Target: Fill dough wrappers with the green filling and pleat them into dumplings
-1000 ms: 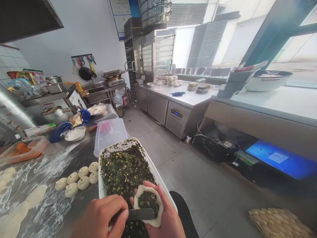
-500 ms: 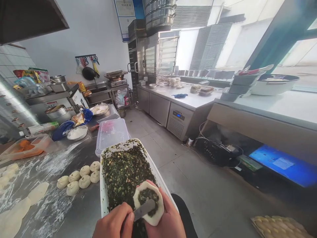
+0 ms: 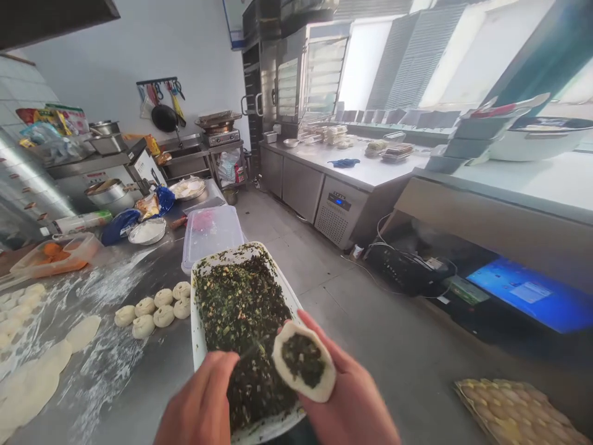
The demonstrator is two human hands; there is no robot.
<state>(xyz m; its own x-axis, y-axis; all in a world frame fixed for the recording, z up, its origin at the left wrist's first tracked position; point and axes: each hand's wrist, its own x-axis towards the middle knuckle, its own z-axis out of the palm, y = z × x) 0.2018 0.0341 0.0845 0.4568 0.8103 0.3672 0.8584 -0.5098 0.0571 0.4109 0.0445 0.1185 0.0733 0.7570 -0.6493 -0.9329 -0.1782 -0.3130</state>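
Observation:
In my right hand (image 3: 349,395) rests a round dough wrapper (image 3: 328,378), cupped by the fingers, with a mound of dark green filling (image 3: 303,358) in its middle. My left hand (image 3: 197,395) is closed around the handle of a flat metal spatula (image 3: 250,352), whose blurred blade is over the chopped green filling. That filling fills a white rectangular tub (image 3: 198,346) beneath both hands. Left of the tub, several pleated buns (image 3: 163,316) sit in two rows on the floured table. Flat dough wrappers (image 3: 83,334) overlap farther left.
A clear plastic lid (image 3: 213,238) lies beyond the tub. A bowl of flour (image 3: 147,232) and a container with orange filling (image 3: 55,256) stand at the table's back left. Grey floor (image 3: 296,247) lies to the right, with a tray of pale rounded items (image 3: 519,411) low down.
My left hand has drawn the spatula off the wrapper and down toward the tub's filling. My right hand has moved right with the filled wrapper. The view has shifted slightly.

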